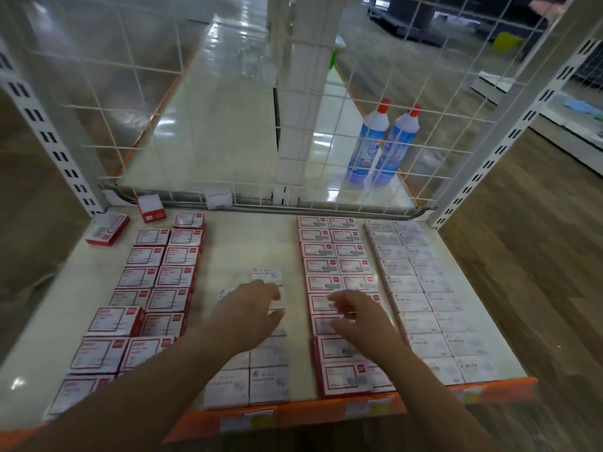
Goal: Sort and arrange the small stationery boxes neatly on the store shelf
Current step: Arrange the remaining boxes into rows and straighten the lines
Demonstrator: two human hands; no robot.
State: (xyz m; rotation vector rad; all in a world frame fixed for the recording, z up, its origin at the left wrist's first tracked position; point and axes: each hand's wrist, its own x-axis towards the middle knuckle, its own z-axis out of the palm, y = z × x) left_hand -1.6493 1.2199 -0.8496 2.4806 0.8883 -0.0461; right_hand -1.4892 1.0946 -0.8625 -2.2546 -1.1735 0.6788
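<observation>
Small stationery boxes lie in columns on the white shelf. Red-and-white boxes form two columns at the left, and another two red-and-white columns run right of centre. White staples boxes fill two columns at the far right. A short centre block of white paper-clip boxes reaches up to one box at its far end. My left hand rests on the centre white boxes, fingers extended over them. Over the right-of-centre red column hovers my right hand, with loosely curled fingers holding nothing I can see.
Three loose red boxes lie askew at the back left corner. A white wire mesh panel closes the back, with two blue bottles behind it. Slotted uprights flank the shelf. An orange price rail runs along the front edge.
</observation>
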